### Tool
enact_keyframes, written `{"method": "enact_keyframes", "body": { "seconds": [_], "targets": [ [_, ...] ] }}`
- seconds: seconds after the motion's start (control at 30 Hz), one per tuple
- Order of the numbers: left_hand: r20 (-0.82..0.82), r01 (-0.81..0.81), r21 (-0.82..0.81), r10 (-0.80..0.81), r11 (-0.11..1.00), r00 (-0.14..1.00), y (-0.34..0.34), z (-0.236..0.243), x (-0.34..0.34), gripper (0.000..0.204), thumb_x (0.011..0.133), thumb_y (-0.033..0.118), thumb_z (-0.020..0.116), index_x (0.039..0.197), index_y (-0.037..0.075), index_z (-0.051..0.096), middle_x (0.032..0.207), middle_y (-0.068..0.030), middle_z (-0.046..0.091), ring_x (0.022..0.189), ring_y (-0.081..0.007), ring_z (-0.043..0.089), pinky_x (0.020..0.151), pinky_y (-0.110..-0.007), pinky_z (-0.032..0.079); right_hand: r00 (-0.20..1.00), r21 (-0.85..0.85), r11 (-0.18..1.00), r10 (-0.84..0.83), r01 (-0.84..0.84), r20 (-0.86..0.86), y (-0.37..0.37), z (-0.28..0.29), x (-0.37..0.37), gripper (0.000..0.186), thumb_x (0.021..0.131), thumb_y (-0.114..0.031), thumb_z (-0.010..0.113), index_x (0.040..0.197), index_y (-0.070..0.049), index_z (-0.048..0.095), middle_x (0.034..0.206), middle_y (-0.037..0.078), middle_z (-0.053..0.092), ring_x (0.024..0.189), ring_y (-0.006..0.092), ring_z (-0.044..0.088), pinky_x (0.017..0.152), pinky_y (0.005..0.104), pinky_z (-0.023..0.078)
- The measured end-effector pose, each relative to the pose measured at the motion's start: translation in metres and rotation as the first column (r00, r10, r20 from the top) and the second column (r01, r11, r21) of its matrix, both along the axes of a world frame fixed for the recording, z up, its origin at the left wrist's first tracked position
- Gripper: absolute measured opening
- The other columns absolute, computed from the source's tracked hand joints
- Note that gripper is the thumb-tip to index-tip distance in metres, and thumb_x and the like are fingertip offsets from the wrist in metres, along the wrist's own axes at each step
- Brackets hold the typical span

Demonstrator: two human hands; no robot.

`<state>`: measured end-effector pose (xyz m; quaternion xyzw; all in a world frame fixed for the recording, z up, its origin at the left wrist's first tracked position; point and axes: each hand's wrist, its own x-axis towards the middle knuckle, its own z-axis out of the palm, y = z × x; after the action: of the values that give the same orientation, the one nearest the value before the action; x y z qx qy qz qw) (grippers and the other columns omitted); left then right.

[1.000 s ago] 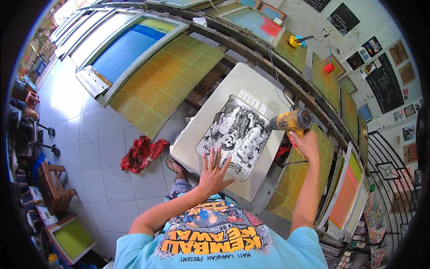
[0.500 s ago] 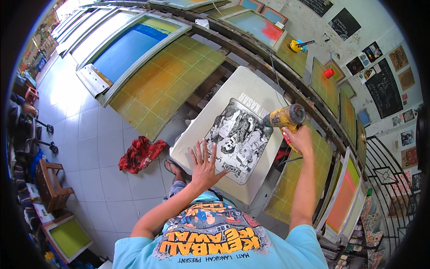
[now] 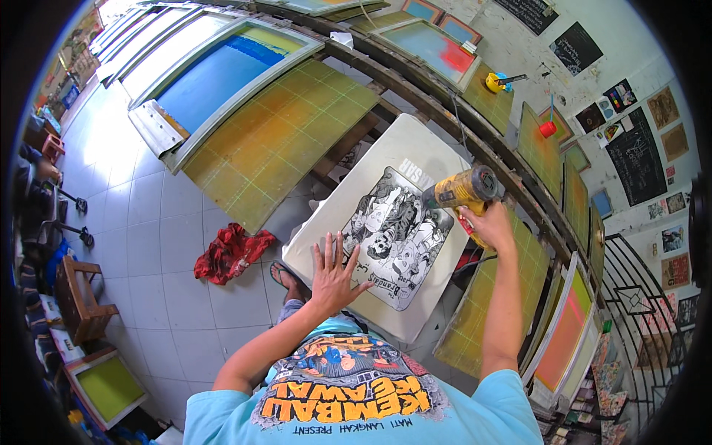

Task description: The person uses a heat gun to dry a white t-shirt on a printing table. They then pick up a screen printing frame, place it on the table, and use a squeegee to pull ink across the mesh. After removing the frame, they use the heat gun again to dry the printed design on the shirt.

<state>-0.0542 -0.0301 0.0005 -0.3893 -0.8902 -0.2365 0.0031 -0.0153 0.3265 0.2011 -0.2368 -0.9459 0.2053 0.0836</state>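
Note:
My right hand (image 3: 488,225) grips a yellow and black heat gun (image 3: 458,190) by its handle. Its dark nozzle points left, over the upper part of a black-and-white illustrated print (image 3: 398,241). The print lies on pale cream fabric (image 3: 434,156) spread over a board with rounded corners. My left hand (image 3: 335,276) rests palm down on the fabric's near left part, fingers spread, its fingertips at the print's left edge. Beneath the heat gun a patch of the print is hidden.
Left of the board is a stained greenish panel (image 3: 278,137) with a blue screen frame (image 3: 222,85) beyond it. A red cloth (image 3: 232,254) lies on the tiled floor. Another panel (image 3: 497,297) flanks my right arm. A dark rail (image 3: 482,152) runs behind the board.
The heat gun has shifted slightly left, its nozzle now farther over the print. My left hand stays spread on the fabric, in nearly the same spot.

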Motion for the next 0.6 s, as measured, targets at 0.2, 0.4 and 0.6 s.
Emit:
{"method": "enact_keyframes", "body": {
  "seconds": [0.2, 0.4, 0.6],
  "targets": [
    [-0.028, -0.013, 0.032, 0.014, 0.999, 0.999, -0.002, 0.0, -0.001, 0.093, 0.089, 0.077, 0.061, 0.159, 0.017, 0.049, 0.172, -0.0318, 0.015, 0.16, -0.0515, 0.006, 0.123, -0.074, 0.007, 0.998, -0.022, 0.998, 0.064, -0.064, 0.004, -0.006, 0.007, -0.013, 0.041, 0.084, -0.031, 0.084, 0.109, 0.001, 0.078, 0.1, 0.025, 0.077, 0.097, 0.0412, 0.076, 0.087, 0.0457, 0.058],
    [-0.029, 0.006, 0.039, -0.005, 0.999, 1.0, -0.004, -0.001, -0.001, 0.086, 0.09, 0.076, 0.061, 0.155, 0.019, 0.055, 0.171, -0.0324, 0.018, 0.16, -0.052, 0.006, 0.122, -0.077, 0.007, 0.997, -0.008, 0.999, 0.037, -0.037, 0.071, -0.022, 0.018, -0.023, 0.043, 0.084, -0.03, 0.084, 0.111, 0.003, 0.076, 0.099, 0.025, 0.078, 0.096, 0.0398, 0.076, 0.087, 0.0447, 0.058],
    [-0.032, 0.014, 0.037, -0.012, 0.999, 0.999, -0.003, 0.0, 0.001, 0.09, 0.09, 0.076, 0.061, 0.16, 0.019, 0.048, 0.171, -0.0323, 0.02, 0.16, -0.0522, 0.007, 0.122, -0.076, 0.007, 0.999, 0.024, 0.999, 0.04, -0.04, 0.021, -0.014, 0.003, -0.032, 0.043, 0.084, -0.031, 0.084, 0.11, 0.003, 0.077, 0.099, 0.025, 0.078, 0.097, 0.0394, 0.076, 0.087, 0.0442, 0.059]
  ]
}}
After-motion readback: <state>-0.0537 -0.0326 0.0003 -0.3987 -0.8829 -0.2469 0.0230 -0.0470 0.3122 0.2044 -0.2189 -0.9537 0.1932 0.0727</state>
